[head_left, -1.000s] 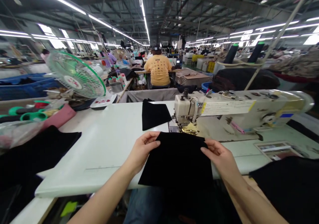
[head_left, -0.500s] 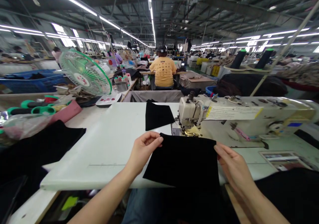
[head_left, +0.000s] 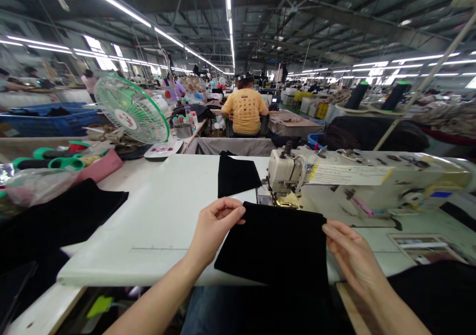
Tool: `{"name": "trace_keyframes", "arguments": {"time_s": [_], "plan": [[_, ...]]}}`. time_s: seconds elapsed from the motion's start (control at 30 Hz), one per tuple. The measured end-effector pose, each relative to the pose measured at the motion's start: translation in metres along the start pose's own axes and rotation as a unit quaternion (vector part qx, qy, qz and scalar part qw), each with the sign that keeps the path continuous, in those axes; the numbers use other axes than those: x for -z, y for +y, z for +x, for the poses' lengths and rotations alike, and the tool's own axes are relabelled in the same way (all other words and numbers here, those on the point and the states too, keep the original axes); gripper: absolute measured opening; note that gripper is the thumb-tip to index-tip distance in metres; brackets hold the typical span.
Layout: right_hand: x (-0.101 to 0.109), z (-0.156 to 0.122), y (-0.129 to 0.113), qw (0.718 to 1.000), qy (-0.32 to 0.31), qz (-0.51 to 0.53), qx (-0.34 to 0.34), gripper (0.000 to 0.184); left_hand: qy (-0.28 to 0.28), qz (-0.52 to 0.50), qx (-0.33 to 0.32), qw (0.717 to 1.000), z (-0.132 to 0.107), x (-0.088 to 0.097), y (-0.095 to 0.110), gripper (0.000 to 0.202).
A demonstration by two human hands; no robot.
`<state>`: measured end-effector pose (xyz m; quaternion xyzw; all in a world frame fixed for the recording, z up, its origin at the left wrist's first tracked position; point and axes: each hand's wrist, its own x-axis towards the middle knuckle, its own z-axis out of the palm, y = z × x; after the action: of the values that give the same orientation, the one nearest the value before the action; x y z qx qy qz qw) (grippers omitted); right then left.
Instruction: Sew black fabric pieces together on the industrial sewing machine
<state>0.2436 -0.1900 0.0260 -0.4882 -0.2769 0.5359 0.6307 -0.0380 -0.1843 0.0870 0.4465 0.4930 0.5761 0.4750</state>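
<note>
A black fabric piece [head_left: 278, 245] hangs stretched between my two hands over the front of the table. My left hand [head_left: 219, 221] pinches its upper left corner. At the upper right corner, my right hand [head_left: 345, 243] grips the edge between thumb and fingers. Just behind the fabric's top edge stands the head of a sewing machine [head_left: 284, 171], its needle area partly hidden. Another black fabric piece [head_left: 238, 175] lies flat on the table to the left of the machine head.
The pale tabletop [head_left: 163, 201] stretches left. Black cloth [head_left: 63, 221] lies at the left, near thread spools [head_left: 67, 164] and a green fan [head_left: 130, 111]. More dark cloth [head_left: 435, 295] sits at the right. A person in a yellow shirt [head_left: 244, 109] sits ahead.
The fabric's top edge and my right hand have shifted slightly right and down in the picture. Both hands keep their hold, and the view has tilted a little.
</note>
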Motion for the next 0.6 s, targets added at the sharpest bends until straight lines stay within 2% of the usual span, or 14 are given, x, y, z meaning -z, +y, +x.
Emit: {"name": "trace_keyframes", "arguments": {"time_s": [0.17,0.37,0.6], "plan": [[0.0037,0.0017,0.0037,1.0,-0.005,-0.012,0.016,0.029,-0.001,0.012,-0.003,1.0,0.0016,0.0015,-0.0012,0.022],[0.0019,0.0005,0.0013,0.999,-0.029,-0.018,0.022,0.031,0.017,0.082,-0.041,0.996,0.0036,0.0001,-0.0017,0.019],[-0.0018,0.0004,-0.0037,0.999,-0.021,-0.033,0.03,0.034,0.017,0.102,-0.049,0.993,0.0068,-0.0018,-0.0031,0.023]]}}
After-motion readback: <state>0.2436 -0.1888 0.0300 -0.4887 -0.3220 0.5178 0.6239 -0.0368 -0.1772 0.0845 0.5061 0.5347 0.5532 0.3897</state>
